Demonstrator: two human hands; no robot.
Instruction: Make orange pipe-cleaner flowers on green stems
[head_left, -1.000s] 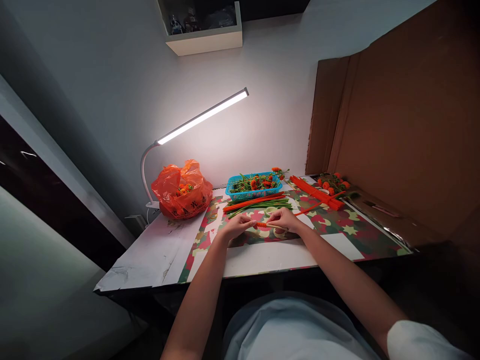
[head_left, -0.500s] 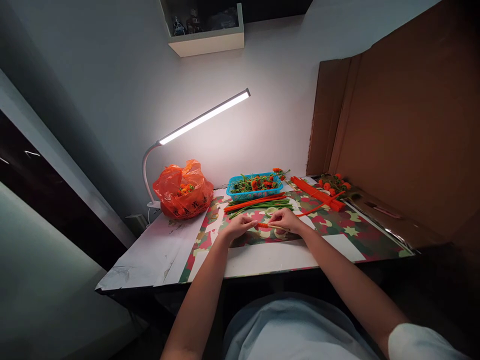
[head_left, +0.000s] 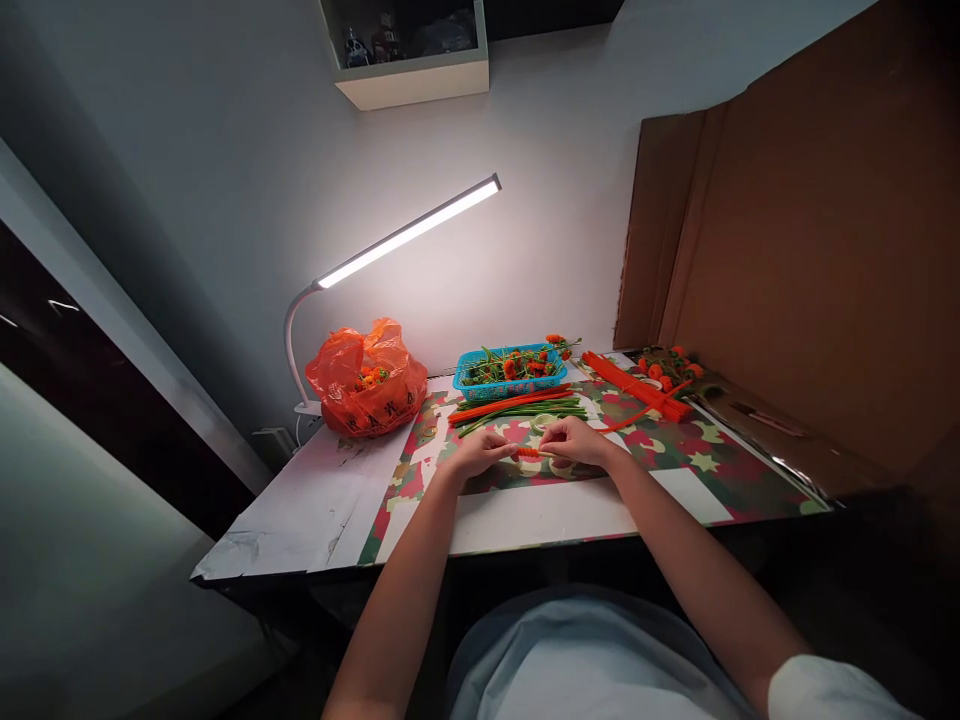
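A short orange coiled pipe cleaner [head_left: 529, 453] stretches between my two hands, low over the patterned mat. My left hand [head_left: 484, 453] pinches its left end between thumb and fingers. My right hand [head_left: 576, 442] is closed on its right end. Just behind the hands lie green pipe cleaners [head_left: 525, 410] and a bundle of orange pipe cleaners [head_left: 499, 404]. A pale green ring, perhaps a tape roll [head_left: 540, 424], sits beside my right fingers. Another round pale item [head_left: 561, 466] is partly hidden under that hand.
At the back stands a blue basket [head_left: 459, 385] of orange flowers with green stems. An orange plastic bag [head_left: 367, 400] is at the left, by a lit lamp [head_left: 409, 235]. More orange strips [head_left: 637, 385] and flowers [head_left: 664, 372] lie right, near a cardboard panel [head_left: 787, 250].
My right hand has shifted slightly to the right, and more of the orange coil shows between the hands. A thin pale stick under my right fingers no longer shows clearly.
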